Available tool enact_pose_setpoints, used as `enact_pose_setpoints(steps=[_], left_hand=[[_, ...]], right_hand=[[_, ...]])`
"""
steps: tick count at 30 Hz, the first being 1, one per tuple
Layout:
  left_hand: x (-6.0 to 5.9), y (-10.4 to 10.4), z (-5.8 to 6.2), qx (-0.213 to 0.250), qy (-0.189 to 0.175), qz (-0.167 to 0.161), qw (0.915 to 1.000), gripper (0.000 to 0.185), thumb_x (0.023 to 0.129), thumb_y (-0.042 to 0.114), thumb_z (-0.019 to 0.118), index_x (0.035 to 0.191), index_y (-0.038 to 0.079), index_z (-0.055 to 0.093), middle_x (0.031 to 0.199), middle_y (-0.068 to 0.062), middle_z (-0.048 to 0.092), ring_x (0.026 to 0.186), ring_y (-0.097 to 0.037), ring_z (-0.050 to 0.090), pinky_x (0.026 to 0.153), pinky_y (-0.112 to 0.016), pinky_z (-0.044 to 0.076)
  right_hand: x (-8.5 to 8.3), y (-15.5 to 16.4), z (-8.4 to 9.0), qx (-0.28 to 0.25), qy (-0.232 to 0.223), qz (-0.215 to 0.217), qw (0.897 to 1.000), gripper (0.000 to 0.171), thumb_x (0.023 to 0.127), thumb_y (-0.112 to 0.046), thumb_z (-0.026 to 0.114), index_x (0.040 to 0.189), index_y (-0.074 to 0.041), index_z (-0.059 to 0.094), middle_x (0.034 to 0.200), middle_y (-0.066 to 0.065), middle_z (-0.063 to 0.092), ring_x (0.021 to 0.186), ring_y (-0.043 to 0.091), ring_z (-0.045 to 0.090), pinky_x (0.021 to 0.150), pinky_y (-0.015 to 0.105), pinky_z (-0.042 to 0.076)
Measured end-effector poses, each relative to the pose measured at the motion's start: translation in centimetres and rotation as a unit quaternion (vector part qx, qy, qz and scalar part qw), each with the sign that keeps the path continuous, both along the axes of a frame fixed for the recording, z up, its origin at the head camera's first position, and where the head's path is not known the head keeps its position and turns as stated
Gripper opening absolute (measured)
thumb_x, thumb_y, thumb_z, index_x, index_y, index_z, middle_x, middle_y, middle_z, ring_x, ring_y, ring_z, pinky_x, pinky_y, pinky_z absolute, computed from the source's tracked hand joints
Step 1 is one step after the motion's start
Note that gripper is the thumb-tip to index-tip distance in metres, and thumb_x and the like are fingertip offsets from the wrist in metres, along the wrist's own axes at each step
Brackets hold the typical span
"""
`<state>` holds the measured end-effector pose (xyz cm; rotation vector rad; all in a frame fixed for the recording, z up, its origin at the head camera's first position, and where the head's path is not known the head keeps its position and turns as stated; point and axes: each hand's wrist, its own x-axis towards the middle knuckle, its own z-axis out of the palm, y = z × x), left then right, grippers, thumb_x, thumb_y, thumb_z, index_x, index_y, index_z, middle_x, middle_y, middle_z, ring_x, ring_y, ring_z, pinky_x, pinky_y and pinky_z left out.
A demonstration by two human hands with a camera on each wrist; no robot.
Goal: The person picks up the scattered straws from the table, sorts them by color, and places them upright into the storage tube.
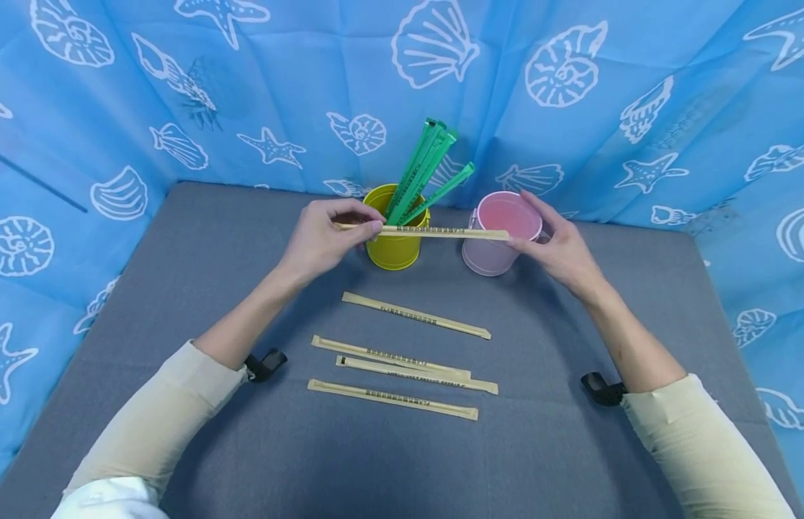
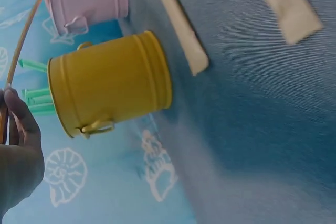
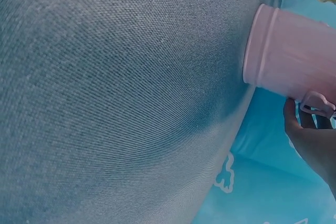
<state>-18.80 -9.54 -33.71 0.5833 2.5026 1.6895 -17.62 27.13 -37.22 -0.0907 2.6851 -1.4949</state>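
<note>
My left hand pinches one end of a straw in a tan paper wrapper, level across the front of both small buckets. Behind that hand stands the yellow bucket, with several green-wrapped straws leaning out of it. My right hand holds the pink bucket at its right side, thumb in front near the straw's free end and a finger along the rim. In the right wrist view, its fingers lie by the bucket's handle lug. No straws show inside the pink bucket.
Several more tan-wrapped straws lie roughly crosswise on the grey cloth-covered table, one of them nearest the buckets. A blue curtain with white seashells hangs behind the table and at its sides.
</note>
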Motion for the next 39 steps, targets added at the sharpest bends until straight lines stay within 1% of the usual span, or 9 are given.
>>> enact_pose_setpoints(steps=[5,11,16,18,20,26,30,34,39], left_hand=[[-0.8,1.3,0.7,0.006,-0.01,0.008,0.9999,0.017,0.09,0.025,0.076,0.1,0.011,0.077,0.088,-0.005,0.073,0.08,-0.027,0.068,0.069,-0.035,0.055],[-1.8,2.7,1.2,0.002,-0.007,-0.004,1.0,0.016,0.089,0.025,0.077,0.097,0.01,0.077,0.091,-0.004,0.073,0.08,-0.032,0.067,0.071,-0.043,0.055],[-2.7,4.0,1.3,-0.014,0.001,-0.008,0.9999,0.015,0.088,0.026,0.078,0.096,0.014,0.077,0.092,0.001,0.072,0.087,-0.018,0.065,0.074,-0.035,0.053],[-2.9,4.5,1.3,-0.015,-0.006,-0.012,0.9998,0.016,0.088,0.026,0.078,0.099,0.014,0.077,0.095,0.003,0.072,0.09,-0.012,0.064,0.076,-0.033,0.053],[-3.0,4.9,1.2,-0.007,-0.014,-0.02,0.9997,0.016,0.089,0.023,0.077,0.101,0.013,0.077,0.099,0.003,0.072,0.096,-0.01,0.063,0.078,-0.032,0.052],[-3.3,6.1,1.0,0.044,-0.052,-0.051,0.9964,0.023,0.09,0.019,0.075,0.11,0.006,0.075,0.105,-0.001,0.072,0.092,-0.017,0.067,0.08,-0.034,0.054],[-3.4,6.8,0.7,0.061,-0.064,-0.053,0.9947,0.02,0.091,0.017,0.075,0.108,0.006,0.075,0.101,-0.006,0.073,0.087,-0.026,0.071,0.076,-0.036,0.056],[-3.4,7.7,0.6,0.053,-0.055,-0.047,0.996,0.015,0.09,0.017,0.075,0.104,0.011,0.076,0.094,-0.005,0.074,0.079,-0.024,0.071,0.068,-0.038,0.054],[-3.6,8.8,0.6,0.088,-0.085,-0.057,0.9909,0.016,0.09,0.015,0.075,0.103,0.006,0.076,0.092,-0.009,0.073,0.083,-0.024,0.071,0.074,-0.036,0.057]], right_hand=[[0.1,0.1,0.1,0.003,-0.002,-0.005,1.0,0.082,0.09,-0.036,0.075,0.158,-0.026,0.029,0.159,0.006,0.032,0.145,0.03,0.028,0.111,0.06,0.028],[0.1,-0.1,0.0,0.007,-0.003,-0.004,1.0,0.082,0.089,-0.036,0.075,0.157,-0.028,0.03,0.159,0.005,0.033,0.145,0.028,0.028,0.112,0.058,0.028],[0.0,-0.2,0.0,0.008,-0.003,-0.003,1.0,0.083,0.089,-0.037,0.075,0.158,-0.027,0.029,0.159,0.006,0.033,0.145,0.029,0.028,0.112,0.059,0.028],[0.0,-0.2,0.0,0.008,-0.005,-0.003,1.0,0.083,0.089,-0.038,0.075,0.158,-0.027,0.029,0.159,0.006,0.033,0.145,0.03,0.027,0.112,0.06,0.027],[0.1,-0.1,-0.1,0.008,-0.006,-0.004,1.0,0.083,0.09,-0.037,0.075,0.158,-0.027,0.029,0.159,0.006,0.033,0.146,0.03,0.026,0.112,0.061,0.026],[0.1,0.1,-0.2,0.005,-0.001,-0.002,1.0,0.081,0.09,-0.034,0.074,0.158,-0.028,0.029,0.158,0.007,0.035,0.147,0.029,0.025,0.112,0.062,0.024],[0.2,0.1,-0.3,0.002,-0.001,-0.001,1.0,0.082,0.091,-0.032,0.074,0.158,-0.027,0.028,0.158,0.008,0.035,0.146,0.029,0.026,0.113,0.061,0.025],[0.1,0.0,-0.2,0.002,-0.002,-0.003,1.0,0.082,0.09,-0.033,0.074,0.158,-0.026,0.029,0.158,0.008,0.034,0.145,0.03,0.028,0.112,0.061,0.026],[0.0,0.0,-0.1,0.006,-0.001,-0.006,1.0,0.081,0.09,-0.036,0.074,0.157,-0.027,0.03,0.158,0.007,0.035,0.145,0.03,0.029,0.111,0.061,0.028]])
